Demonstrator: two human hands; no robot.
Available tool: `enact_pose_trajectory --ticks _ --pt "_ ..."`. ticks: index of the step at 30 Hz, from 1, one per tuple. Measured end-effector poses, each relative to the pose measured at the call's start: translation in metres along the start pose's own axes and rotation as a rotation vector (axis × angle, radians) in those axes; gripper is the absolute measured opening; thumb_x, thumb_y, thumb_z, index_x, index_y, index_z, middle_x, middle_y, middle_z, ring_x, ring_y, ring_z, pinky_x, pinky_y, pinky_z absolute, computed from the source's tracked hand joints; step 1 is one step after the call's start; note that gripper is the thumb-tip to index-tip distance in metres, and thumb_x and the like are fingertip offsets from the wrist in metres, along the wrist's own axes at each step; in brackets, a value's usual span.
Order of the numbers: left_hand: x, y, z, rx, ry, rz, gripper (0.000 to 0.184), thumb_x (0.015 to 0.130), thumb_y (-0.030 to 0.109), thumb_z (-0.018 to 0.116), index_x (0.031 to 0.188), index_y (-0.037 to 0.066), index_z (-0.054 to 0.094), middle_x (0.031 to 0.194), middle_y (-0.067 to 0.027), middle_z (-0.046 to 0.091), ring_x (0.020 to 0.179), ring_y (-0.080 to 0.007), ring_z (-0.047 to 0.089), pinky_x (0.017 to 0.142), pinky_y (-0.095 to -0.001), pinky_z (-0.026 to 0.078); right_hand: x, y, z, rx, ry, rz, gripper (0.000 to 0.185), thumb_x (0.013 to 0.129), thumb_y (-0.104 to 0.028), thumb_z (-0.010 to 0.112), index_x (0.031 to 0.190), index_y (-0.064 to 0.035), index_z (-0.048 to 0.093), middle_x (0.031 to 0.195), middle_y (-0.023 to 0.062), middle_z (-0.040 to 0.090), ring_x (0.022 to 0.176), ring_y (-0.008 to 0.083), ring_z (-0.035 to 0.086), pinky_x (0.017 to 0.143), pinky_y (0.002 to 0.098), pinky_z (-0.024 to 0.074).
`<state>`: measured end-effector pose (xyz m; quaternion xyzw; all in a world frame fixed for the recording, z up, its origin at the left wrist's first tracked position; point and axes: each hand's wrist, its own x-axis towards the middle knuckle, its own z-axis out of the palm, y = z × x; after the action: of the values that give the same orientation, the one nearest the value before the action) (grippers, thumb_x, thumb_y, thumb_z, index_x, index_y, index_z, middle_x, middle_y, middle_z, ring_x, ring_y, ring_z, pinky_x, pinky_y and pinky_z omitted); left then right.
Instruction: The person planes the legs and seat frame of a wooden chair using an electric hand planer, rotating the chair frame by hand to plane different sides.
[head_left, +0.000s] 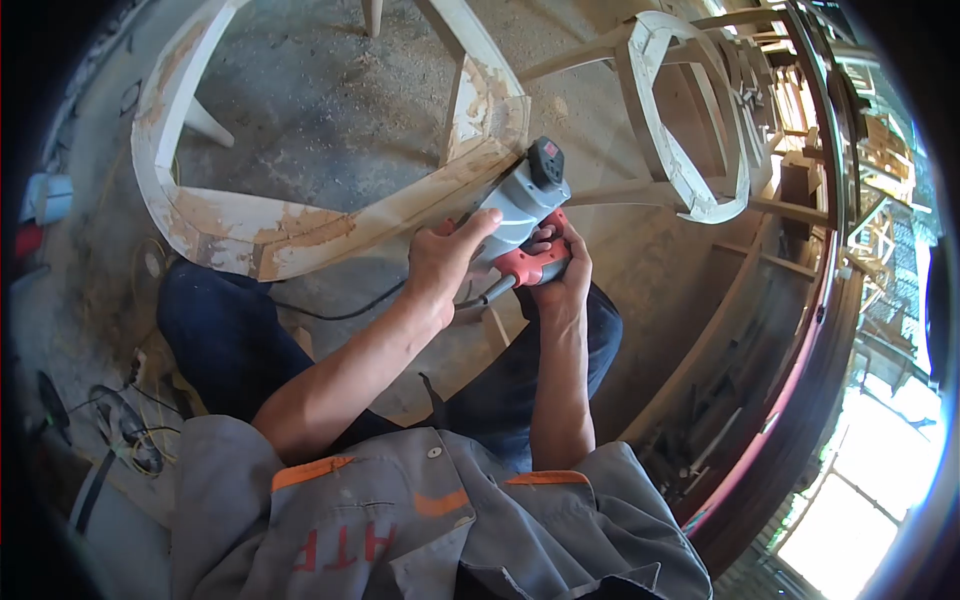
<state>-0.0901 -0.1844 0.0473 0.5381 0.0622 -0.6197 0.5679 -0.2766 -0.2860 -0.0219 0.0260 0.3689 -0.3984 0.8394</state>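
A power tool [520, 212] with a silver-grey body, a black end and a red handle is held in front of my knees. My left hand [448, 258] wraps round its grey body, thumb on top. My right hand [563, 268] grips the red handle, from which a dark cord runs down to the left. The tool lies against the near right corner of a pale wooden frame [300, 232], whose surface shows brown filler patches. Its underside, where it meets the wood, is hidden.
A second wooden frame [668, 130] stands at the right, near a long red-edged bench [768, 420]. Wood pieces are stacked behind it. Sawdust covers the concrete floor [330, 90]. Cables [140, 430] lie at the lower left.
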Motion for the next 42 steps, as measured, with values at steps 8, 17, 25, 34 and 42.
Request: enact_pose_trajectory --ticks 8,17,25,34,42 --pt "-0.043 -0.044 -0.019 -0.097 -0.053 0.010 0.063 0.083 0.039 0.083 0.123 -0.004 0.058 0.114 -0.0140 0.064 0.103 -0.0243 0.069 0.088 -0.0450 0.062 -0.050 0.017 -0.002 0.039 0.020 0.010 0.027 0.093 -0.018 0.064 0.111 0.0009 0.056 0.093 0.0062 0.061 0.073 0.0148 0.057 0.065 0.0287 0.0535" --pt "-0.072 -0.096 -0.081 -0.187 -0.083 -0.157 0.068 0.093 0.056 0.064 0.137 0.006 0.053 0.127 -0.0131 0.065 0.106 -0.0247 0.070 0.089 -0.0412 0.061 -0.072 0.081 -0.033 0.013 0.249 0.064 0.014 0.087 -0.013 0.066 0.091 -0.0042 0.055 0.075 0.0041 0.053 0.063 0.0174 0.056 0.061 0.0340 0.0510" --pt "-0.097 -0.043 -0.172 1.381 0.329 0.838 0.082 0.083 0.032 0.086 0.144 -0.003 0.045 0.141 -0.0235 0.053 0.130 -0.0347 0.054 0.112 -0.0450 0.042 -0.084 0.105 -0.033 -0.236 0.336 -0.024 0.035 0.081 -0.008 0.067 0.114 -0.0113 0.058 0.081 0.0049 0.055 0.062 0.0185 0.056 0.057 0.0352 0.0502" --pt "-0.001 0.043 -0.136 2.124 0.256 1.115 0.089 0.069 0.044 0.090 0.137 0.001 0.052 0.120 -0.0163 0.061 0.117 -0.0343 0.055 0.109 -0.0504 0.037 -0.101 0.086 -0.016 -0.309 0.279 -0.056 0.049 0.082 -0.007 0.067 0.130 -0.0074 0.056 0.087 0.0062 0.056 0.062 0.0181 0.058 0.056 0.0344 0.0515" --pt "0.004 0.109 -0.099 1.935 0.342 1.215 0.071 0.068 0.024 0.086 0.129 0.001 0.059 0.106 -0.0161 0.066 0.099 -0.0360 0.064 0.090 -0.0470 0.050 -0.105 0.070 -0.017 -0.343 0.259 -0.145 0.049 0.082 -0.007 0.066 0.129 -0.0106 0.056 0.087 0.0046 0.055 0.060 0.0157 0.057 0.054 0.0320 0.0519"
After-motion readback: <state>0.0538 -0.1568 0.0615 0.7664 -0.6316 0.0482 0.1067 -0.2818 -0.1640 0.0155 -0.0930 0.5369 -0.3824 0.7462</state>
